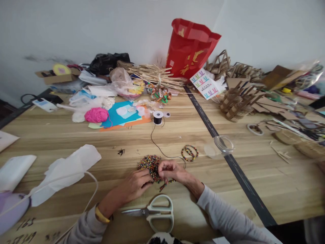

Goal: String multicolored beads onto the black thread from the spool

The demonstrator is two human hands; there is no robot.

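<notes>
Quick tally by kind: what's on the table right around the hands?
Bead pile: 1
Finished bead bracelets: 2
Black cord spool: 1
Scissors: 1
Clear tape roll: 1
Total: 6
The left hand and right hand meet at the bead pile.

Your one head camera looks forward and down across the counter (254, 176) from close above, facing the far wall (101, 27).
</notes>
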